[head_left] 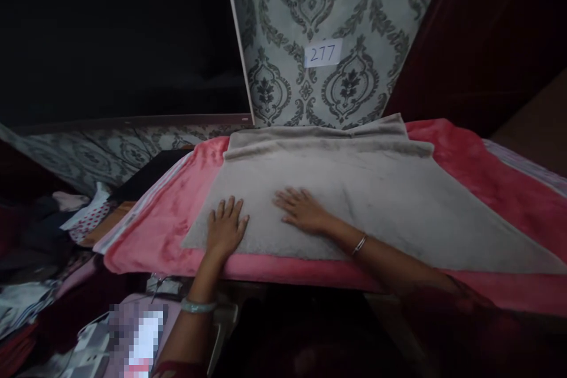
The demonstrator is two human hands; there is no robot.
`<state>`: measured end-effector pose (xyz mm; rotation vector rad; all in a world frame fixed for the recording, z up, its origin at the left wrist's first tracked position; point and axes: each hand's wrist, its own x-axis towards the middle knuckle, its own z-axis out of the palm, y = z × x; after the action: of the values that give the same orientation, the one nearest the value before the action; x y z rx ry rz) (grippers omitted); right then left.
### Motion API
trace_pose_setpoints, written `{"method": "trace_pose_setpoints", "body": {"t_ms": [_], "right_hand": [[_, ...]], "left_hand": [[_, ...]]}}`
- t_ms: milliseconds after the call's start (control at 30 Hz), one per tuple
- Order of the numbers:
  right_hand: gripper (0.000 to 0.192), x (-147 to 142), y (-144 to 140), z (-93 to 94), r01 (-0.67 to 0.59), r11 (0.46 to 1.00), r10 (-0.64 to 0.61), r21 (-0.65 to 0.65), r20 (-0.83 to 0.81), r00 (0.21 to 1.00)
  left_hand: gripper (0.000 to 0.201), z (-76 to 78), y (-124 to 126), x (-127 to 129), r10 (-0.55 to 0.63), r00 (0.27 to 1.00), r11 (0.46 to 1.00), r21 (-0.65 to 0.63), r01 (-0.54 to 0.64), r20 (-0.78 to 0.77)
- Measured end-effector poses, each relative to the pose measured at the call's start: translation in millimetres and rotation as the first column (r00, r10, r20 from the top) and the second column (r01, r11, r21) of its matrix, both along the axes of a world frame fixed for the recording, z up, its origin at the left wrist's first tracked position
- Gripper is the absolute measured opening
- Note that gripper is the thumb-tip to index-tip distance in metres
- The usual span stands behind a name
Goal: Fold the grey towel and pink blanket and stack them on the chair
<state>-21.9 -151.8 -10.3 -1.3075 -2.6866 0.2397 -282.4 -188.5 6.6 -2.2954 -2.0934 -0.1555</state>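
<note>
left hand [225, 228] flat, fingers spread, palm down on grey fleece cloth [376, 189], right hand [302, 211] flat and open just beside it, pink blanket [487, 177] under cloth

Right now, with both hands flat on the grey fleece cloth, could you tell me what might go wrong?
1. The left hand presses near the edge of the grey fleece cloth; a push could bunch it or drag it off the pink blanket.
2. The far fold looks loosely laid and may shift if the right hand sweeps toward it.
3. The pink blanket overhangs the front edge and might slide.
</note>
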Motion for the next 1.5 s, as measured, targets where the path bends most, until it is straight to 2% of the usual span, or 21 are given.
{"method": "trace_pose_setpoints", "body": {"t_ms": [100,167,233,300,367,467,500,567,667,767,833,867,900,1000,1033,1067,1133,1233,1300,1367,1500], "right_hand": [[0.058,66.7,22.4,2.8,0.236,0.971,-0.236,0.032,0.012,0.972],[0.059,105.1,24.5,7.6,0.427,0.903,-0.428,0.047,0.028,0.903],[0.061,126.3,12.8,13.6,0.541,0.838,-0.544,0.065,0.035,0.839],[0.063,126.2,-9.3,17.9,0.506,0.860,-0.508,0.065,0.024,0.861],[0.064,111.0,-33.0,17.7,0.332,0.943,-0.332,0.031,0.011,0.943],[0.062,93.4,-53.8,9.4,0.102,0.995,-0.102,-0.019,-0.007,0.995],[0.061,96.5,-54.7,5.7,0.092,0.996,-0.092,-0.019,-0.006,0.996],[0.060,121.4,-49.4,-1.1,0.188,0.982,-0.188,-0.002,0.007,0.982],[0.059,194.7,-37.4,-7.3,0.453,0.890,-0.454,0.052,0.023,0.891],[0.060,269.6,-40.6,-7.3,0.690,0.719,-0.695,0.083,0.050,0.717],[0.061,297.8,-52.8,-5.0,0.805,0.588,-0.808,0.079,0.078,0.583],[0.062,303.6,-60.4,-4.0,0.829,0.553,-0.833,0.081,0.087,0.547],[0.063,304.7,-68.3,-3.7,0.826,0.557,-0.830,0.087,0.090,0.550],[0.064,296.7,-89.1,-6.1,0.692,0.716,-0.698,0.091,0.073,0.712],[0.063,296.0,-94.5,-7.5,0.651,0.754,-0.656,0.083,0.066,0.752],[0.063,298.4,-99.5,-8.5,0.642,0.763,-0.646,0.074,0.060,0.761],[0.064,313.0,-108.7,-9.4,0.717,0.694,-0.720,0.061,0.063,0.692],[0.064,346.0,-121.1,-9.3,0.869,0.491,-0.870,0.062,0.090,0.485],[0.063,362.1,-126.7,-10.9,0.916,0.392,-0.919,0.083,0.086,0.385],[0.061,368.8,-129.4,-14.5,0.928,0.351,-0.936,0.123,0.053,0.347],[0.055,365.7,-131.9,-21.4,0.922,0.321,-0.939,0.217,-0.053,0.340]], "left_hand": [[0.058,-1.1,0.1,-7.5,0.004,1.000,1.000,0.011,-0.004,-0.008],[0.058,1.9,0.7,-10.8,0.003,1.000,1.000,0.007,-0.003,-0.019],[0.057,6.7,3.3,-9.1,0.013,1.000,1.000,-0.016,-0.013,-0.027],[0.056,12.9,7.6,-0.2,0.050,0.998,0.998,-0.029,-0.051,-0.028],[0.056,18.6,12.3,16.4,0.058,0.998,0.998,0.003,-0.058,-0.029],[0.056,20.7,17.2,46.9,-0.086,0.995,0.993,0.072,0.090,-0.049],[0.056,19.0,18.1,55.4,-0.142,0.988,0.987,0.062,0.145,-0.054],[0.057,12.6,19.2,65.9,-0.195,0.979,0.980,0.020,0.197,-0.053],[0.058,2.6,20.4,67.2,-0.191,0.980,0.981,0.003,0.192,-0.046],[0.058,-0.3,21.9,63.3,-0.179,0.983,0.983,0.022,0.180,-0.050],[0.060,0.6,23.1,62.5,-0.172,0.983,0.985,0.009,0.173,-0.058],[0.061,1.0,23.7,62.5,-0.173,0.983,0.985,0.001,0.173,-0.061],[0.062,1.0,24.5,62.4,-0.175,0.983,0.984,-0.003,0.175,-0.063],[0.063,-2.0,28.1,60.8,-0.184,0.981,0.982,0.023,0.186,-0.053],[0.063,-3.6,29.7,59.8,-0.184,0.982,0.982,0.036,0.185,-0.048],[0.064,-5.2,31.3,58.7,-0.185,0.982,0.981,0.047,0.187,-0.041],[0.067,-7.7,34.2,56.7,-0.194,0.980,0.979,0.057,0.196,-0.033],[0.070,-9.0,36.5,55.0,-0.211,0.977,0.975,0.068,0.213,-0.030],[0.071,-9.2,37.0,54.3,-0.219,0.975,0.973,0.071,0.221,-0.030],[0.070,-9.9,37.2,53.3,-0.220,0.975,0.972,0.077,0.221,-0.024],[0.067,-13.6,38.1,51.1,-0.225,0.974,0.971,0.083,0.225,-0.018]]}}
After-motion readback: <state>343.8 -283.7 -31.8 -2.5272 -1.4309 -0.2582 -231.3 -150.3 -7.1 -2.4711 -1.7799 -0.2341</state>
